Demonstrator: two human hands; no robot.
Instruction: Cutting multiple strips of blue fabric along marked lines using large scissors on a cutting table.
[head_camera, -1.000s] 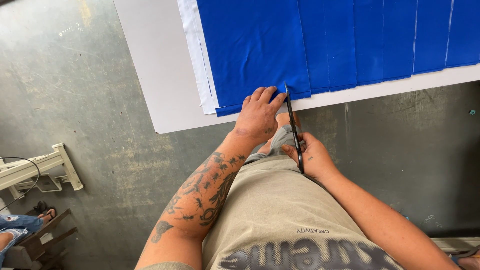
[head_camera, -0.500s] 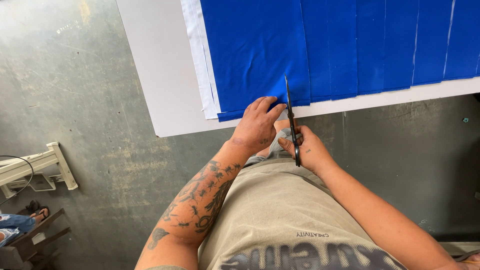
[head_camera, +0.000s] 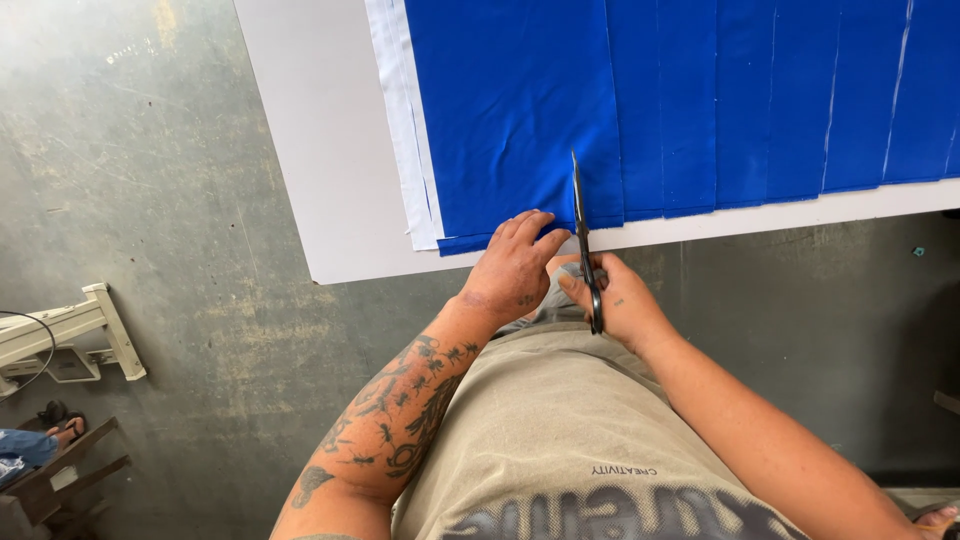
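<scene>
Head view shows our right hand (head_camera: 622, 300) clenched in a grip on the black scissors (head_camera: 583, 240), whose long axis points straight away from us into the near edge of the blue fabric (head_camera: 520, 110) on the white surface (head_camera: 320, 150). Our left hand (head_camera: 515, 265) presses flat on the cloth just left of the blades. We cannot tell how far the blades are parted, and the handles are hidden in the fist.

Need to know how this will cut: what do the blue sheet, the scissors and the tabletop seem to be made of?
The blue sheet looks like woven cloth, matte, with soft creases near the left hand. The scissors in the right hand look like dark metal, slim and rigid. The tabletop seems a smooth white board, perhaps laminate; hard to tell.
</scene>
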